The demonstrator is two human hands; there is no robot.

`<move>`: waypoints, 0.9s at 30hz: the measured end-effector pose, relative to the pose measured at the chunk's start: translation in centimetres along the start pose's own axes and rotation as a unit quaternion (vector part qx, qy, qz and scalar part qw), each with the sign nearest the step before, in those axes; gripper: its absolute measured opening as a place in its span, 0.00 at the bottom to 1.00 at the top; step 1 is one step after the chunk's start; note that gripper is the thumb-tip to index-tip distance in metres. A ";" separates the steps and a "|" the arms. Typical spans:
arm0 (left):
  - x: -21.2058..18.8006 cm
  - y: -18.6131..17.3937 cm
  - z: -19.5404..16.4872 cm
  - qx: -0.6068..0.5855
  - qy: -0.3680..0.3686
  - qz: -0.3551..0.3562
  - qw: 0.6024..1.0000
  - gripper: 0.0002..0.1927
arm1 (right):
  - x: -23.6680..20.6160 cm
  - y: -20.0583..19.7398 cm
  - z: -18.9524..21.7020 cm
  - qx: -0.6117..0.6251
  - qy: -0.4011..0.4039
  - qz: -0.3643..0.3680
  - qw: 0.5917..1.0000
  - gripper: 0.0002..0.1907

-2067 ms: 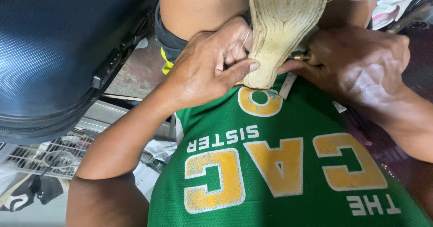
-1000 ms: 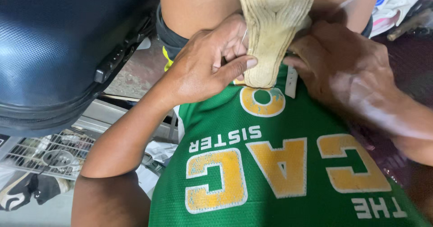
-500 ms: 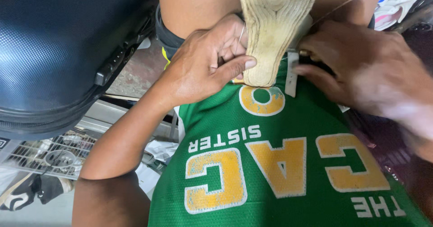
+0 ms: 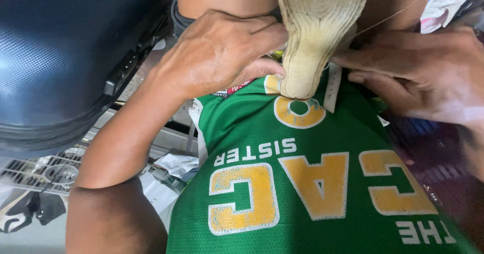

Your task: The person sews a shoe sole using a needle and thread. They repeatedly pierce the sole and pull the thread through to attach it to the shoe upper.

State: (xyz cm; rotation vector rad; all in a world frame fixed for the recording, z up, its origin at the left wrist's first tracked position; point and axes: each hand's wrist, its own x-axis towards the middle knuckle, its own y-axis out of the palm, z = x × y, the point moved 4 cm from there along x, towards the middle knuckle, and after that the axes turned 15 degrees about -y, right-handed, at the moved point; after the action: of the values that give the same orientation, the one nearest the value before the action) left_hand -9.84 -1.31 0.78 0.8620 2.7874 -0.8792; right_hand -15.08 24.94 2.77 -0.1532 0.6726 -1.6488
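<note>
Against the green jersey point(image 4: 312, 183): pale shoe sole point(image 4: 315, 29), heel downward. Left hand point(image 4: 217, 52) closed on its edge, bracing it; right hand point(image 4: 428, 77) pinches thread point(image 4: 388, 18) beside it, apparently for stitching.

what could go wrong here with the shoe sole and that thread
The thin thread runs taut from the pale shoe sole past the right hand; a hard pull might snap it or cut into a finger. The left hand pinches the sole only near its narrow end, so it could slip against the green jersey. Whether a needle is in play is hidden, so a prick cannot be ruled out.
</note>
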 end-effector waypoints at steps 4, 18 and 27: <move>-0.1 0.2 0.3 0.013 0.003 -0.004 1.000 0.20 | 0.2 -0.2 -0.2 0.004 -0.009 -0.017 1.000 0.21; -0.2 0.1 0.4 0.030 -0.019 -0.022 0.999 0.23 | 0.6 -0.5 1.5 -0.004 0.006 0.012 1.000 0.23; -0.3 1.0 0.9 0.049 0.003 -0.036 0.998 0.21 | 2.1 -0.9 1.7 -0.077 -0.006 0.007 0.997 0.20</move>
State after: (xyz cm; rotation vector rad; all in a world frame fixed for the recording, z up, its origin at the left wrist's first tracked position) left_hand -9.10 -1.32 -0.41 0.7832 2.8160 -1.0344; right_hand -15.52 22.38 4.06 -0.2689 0.7890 -1.5822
